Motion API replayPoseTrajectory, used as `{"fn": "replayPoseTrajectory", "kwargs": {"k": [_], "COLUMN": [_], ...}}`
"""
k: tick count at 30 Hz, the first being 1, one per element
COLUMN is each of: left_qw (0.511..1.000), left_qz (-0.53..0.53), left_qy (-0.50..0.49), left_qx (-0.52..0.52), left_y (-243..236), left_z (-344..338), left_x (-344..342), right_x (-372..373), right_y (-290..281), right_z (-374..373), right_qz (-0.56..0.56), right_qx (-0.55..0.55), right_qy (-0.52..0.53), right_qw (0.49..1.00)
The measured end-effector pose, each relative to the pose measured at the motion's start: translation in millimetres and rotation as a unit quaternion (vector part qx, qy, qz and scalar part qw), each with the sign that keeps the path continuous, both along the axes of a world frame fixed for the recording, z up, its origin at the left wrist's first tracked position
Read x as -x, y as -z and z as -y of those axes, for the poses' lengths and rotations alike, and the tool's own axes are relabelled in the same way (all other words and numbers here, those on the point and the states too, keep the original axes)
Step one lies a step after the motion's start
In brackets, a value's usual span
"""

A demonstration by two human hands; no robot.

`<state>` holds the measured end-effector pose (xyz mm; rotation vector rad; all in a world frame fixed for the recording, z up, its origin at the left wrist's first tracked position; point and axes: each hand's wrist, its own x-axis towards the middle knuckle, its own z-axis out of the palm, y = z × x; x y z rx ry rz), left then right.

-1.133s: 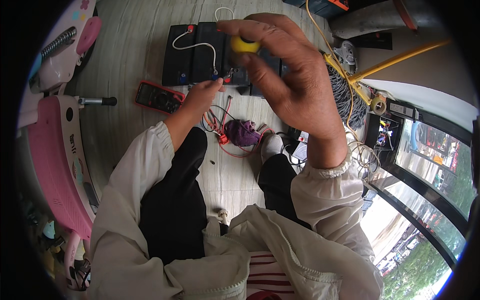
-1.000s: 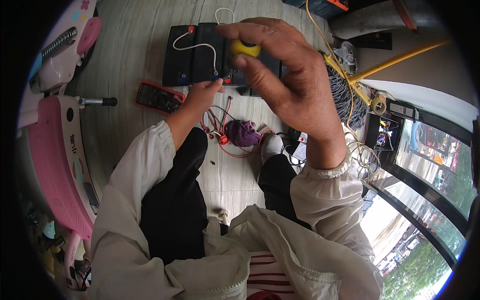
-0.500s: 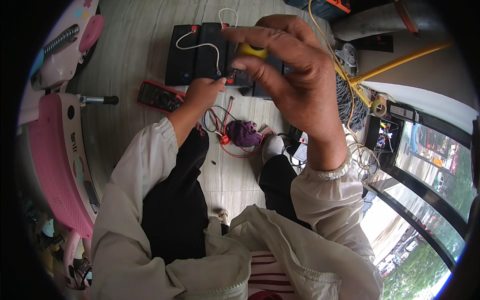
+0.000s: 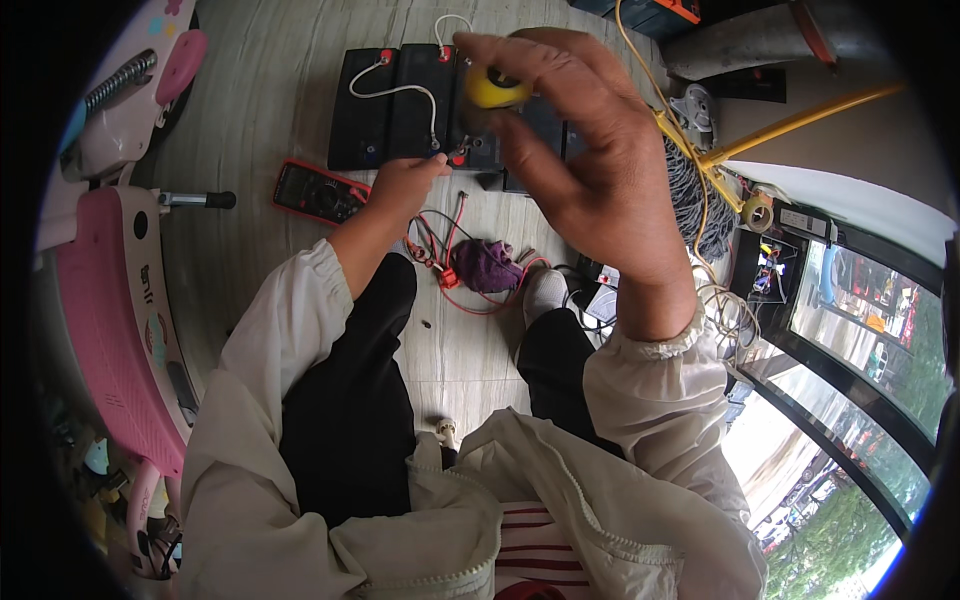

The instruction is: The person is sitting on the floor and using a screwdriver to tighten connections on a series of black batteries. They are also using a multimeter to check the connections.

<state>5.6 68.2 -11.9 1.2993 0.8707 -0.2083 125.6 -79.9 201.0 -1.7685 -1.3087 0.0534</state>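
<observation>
Several black batteries (image 4: 412, 112) stand side by side on the floor ahead of me. A white cable (image 4: 400, 92) curves across the tops of the left ones, between terminals. My right hand (image 4: 610, 165) is curled round the yellow and black handle of a screwdriver (image 4: 496, 90), which points down at the batteries; its thumb is blurred and its shaft mostly hidden. Close to a red-marked terminal (image 4: 458, 159) at the batteries' near edge, my left hand (image 4: 405, 185) is closed in a pinch. What lies between its fingertips is too small to make out.
A red and black multimeter (image 4: 318, 192) lies left of my left hand. Red and black leads and a purple cloth bundle (image 4: 487, 267) are on the floor near my feet. A pink and white scooter (image 4: 125, 310) stands at left; a mop (image 4: 695, 205) at right.
The screwdriver handle has shifted slightly up and left and shows more between my right fingers. My right thumb and index finger have moved a little; the left hand stays nearly in place.
</observation>
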Motion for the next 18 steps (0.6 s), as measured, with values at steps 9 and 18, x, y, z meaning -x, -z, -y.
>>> {"fn": "replayPoseTrajectory", "kwargs": {"k": [9, 18], "left_qw": [0.995, 0.993], "left_qz": [-0.006, -0.009], "left_qy": [-0.021, -0.031], "left_qx": [0.095, 0.116], "left_y": [6.3, 5.0], "left_z": [0.1, 0.7], "left_x": [3.2, 3.3], "right_x": [4.3, 2.0], "right_y": [-4.1, -0.8], "right_z": [3.3, 3.3], "right_qz": [-0.023, 0.001], "right_qx": [0.002, -0.013], "right_qy": [0.014, 0.001], "right_qw": [1.0, 1.0]}}
